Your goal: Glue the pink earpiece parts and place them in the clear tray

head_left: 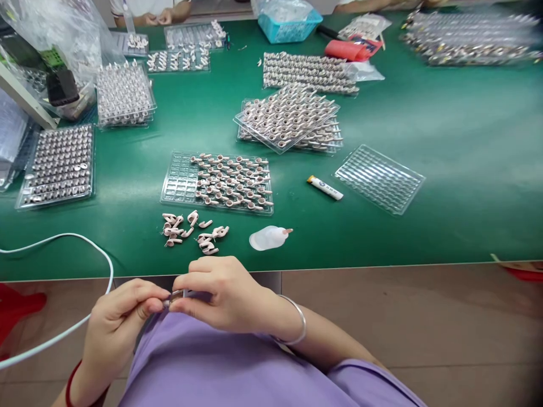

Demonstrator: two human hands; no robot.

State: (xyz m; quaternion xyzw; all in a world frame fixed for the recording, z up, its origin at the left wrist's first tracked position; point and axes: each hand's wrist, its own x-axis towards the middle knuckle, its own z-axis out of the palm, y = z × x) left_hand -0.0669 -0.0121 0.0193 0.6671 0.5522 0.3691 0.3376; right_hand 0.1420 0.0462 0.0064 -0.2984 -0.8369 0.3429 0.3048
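"So, what have you got between your fingers?"

"A small piece (176, 295), pinched from both sides. My left grip (121, 316) presses it between thumb and forefinger; my right grip (223, 293) pinches the other side, thumb below and fingers above. My fingertips cover much of it, so I cannot tell its full shape."

"Is it on the tabletop (466, 169)?"

"Off it. I hold it just in front of the near edge, close to my purple shirt (229, 362)."

"What lies nearest?"

"Two little heaps of loose pale pieces (207, 247), just past my knuckles. Beyond them is a partly filled tray (180, 178), with similar pieces in rows toward its right side. Right of the heaps a whitish bottle (266, 238) lies on its side, its brownish tip pointing right."

"And further out?"

"A white tube (326, 188) with a yellow end, between the partly filled tray and a clear tray (379, 180). Behind are stacked trays (286, 118) full of similar pieces, the top one set askew. A white cable (80, 234) loops off the near edge beside my left grip."

"Anyone opposite?"

"Another person's hands (164, 17) show at the far edge."
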